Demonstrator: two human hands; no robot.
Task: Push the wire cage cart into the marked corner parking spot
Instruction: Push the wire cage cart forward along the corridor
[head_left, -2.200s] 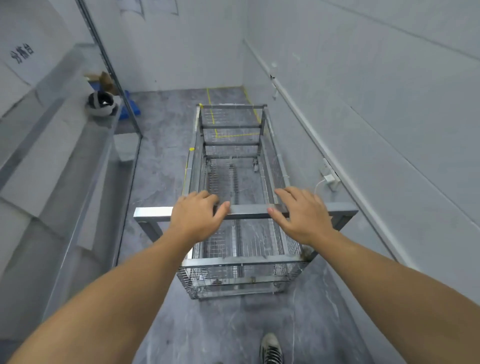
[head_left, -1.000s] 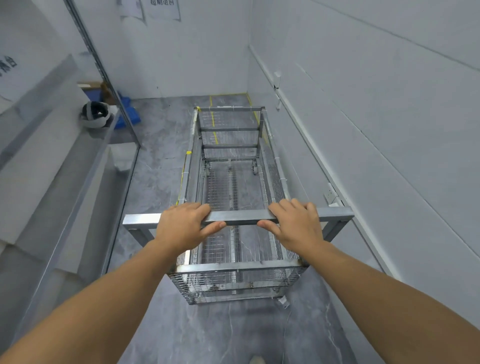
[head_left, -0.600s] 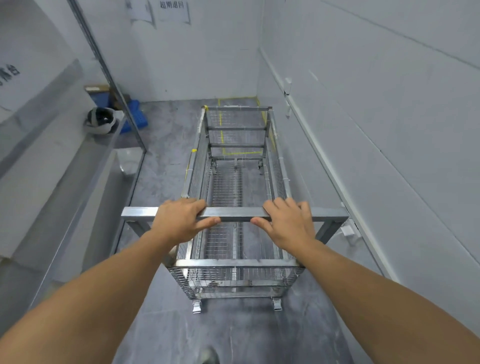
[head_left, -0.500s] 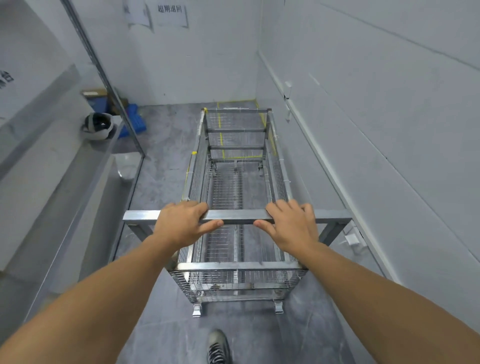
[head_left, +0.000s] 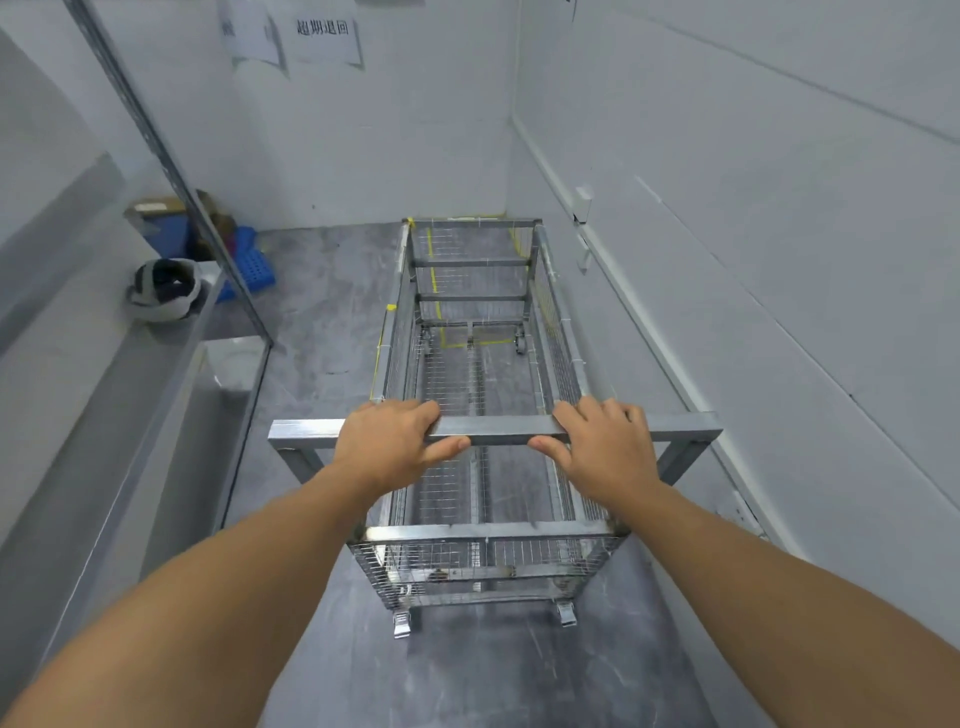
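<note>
A long wire cage cart (head_left: 480, 532) of steel mesh stands lengthwise ahead of me on the grey floor, close along the right wall. Its wide square-tube handle bar (head_left: 496, 432) crosses the near end. My left hand (head_left: 387, 444) grips the bar left of centre, and my right hand (head_left: 605, 447) grips it right of centre, thumbs under the bar. Yellow tape lines (head_left: 470, 343) of the marked spot show through the mesh under the cart's far half, by the far right corner. The cart's far end (head_left: 470, 224) is near the back wall.
A steel counter (head_left: 104, 415) runs along the left, with a white helmet (head_left: 163, 291) on it. A slanted metal post (head_left: 171, 166) rises beside it. A blue crate (head_left: 249, 257) and a cardboard box (head_left: 156, 208) sit at the far left. Paper signs (head_left: 322, 31) hang on the back wall.
The cart has rolled forward toward the far corner and its far end now covers more of the yellow lines. Both hands stay on the handle bar.
</note>
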